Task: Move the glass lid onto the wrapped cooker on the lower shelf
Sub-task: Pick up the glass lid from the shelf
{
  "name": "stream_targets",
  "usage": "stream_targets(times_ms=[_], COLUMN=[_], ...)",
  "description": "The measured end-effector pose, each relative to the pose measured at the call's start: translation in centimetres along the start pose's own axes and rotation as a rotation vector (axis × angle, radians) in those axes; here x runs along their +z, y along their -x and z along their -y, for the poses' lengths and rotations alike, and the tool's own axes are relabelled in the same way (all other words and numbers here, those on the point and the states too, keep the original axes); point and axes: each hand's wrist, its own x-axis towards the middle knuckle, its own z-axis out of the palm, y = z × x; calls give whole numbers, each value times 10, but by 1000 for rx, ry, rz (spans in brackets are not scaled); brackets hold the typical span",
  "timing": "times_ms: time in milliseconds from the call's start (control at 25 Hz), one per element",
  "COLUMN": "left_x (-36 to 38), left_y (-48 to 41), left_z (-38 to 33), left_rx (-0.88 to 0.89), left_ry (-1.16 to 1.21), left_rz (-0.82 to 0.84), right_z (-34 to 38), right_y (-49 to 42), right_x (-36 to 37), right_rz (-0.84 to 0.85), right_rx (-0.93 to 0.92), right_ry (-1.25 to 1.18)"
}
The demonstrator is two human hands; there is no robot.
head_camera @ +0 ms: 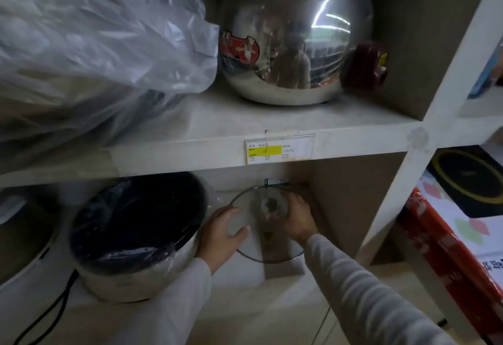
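A round glass lid (253,246) with a metal rim and a pale knob stands tilted on the lower shelf, to the right of the cooker. My right hand (296,219) is closed around the knob. My left hand (221,231) holds the lid's left edge, fingers curled over the rim. The wrapped cooker (136,235), white-bodied with a dark top under clear plastic film, sits just left of my left hand.
On the upper shelf (212,151) stand a shiny steel pot (294,45) and a big plastic-wrapped item (89,45). A price tag (279,150) hangs on the shelf edge. Another appliance (21,235) sits far left. Red boxes (446,249) are stacked beyond the right upright.
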Motion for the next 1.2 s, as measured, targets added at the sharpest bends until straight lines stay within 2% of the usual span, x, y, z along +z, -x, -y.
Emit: stream_targets(times_ms=[240, 600, 880, 1040, 1200], left_x=[20, 44, 45, 44, 30], left_y=[-8, -4, 2, 11, 22], left_z=[13, 25, 2, -21, -40], left_rx=[-267, -475, -438, -296, -153], left_ry=[-14, 120, 266, 310, 339], left_rz=[155, 191, 27, -101, -192], right_z=[-5, -25, -22, -1, 26], right_y=[-16, -21, 1, 15, 26], right_x=[29, 52, 33, 7, -17], right_rz=[173, -6, -197, -306, -370], right_rx=[29, -54, -121, -154, -272], right_ry=[67, 17, -65, -80, -72])
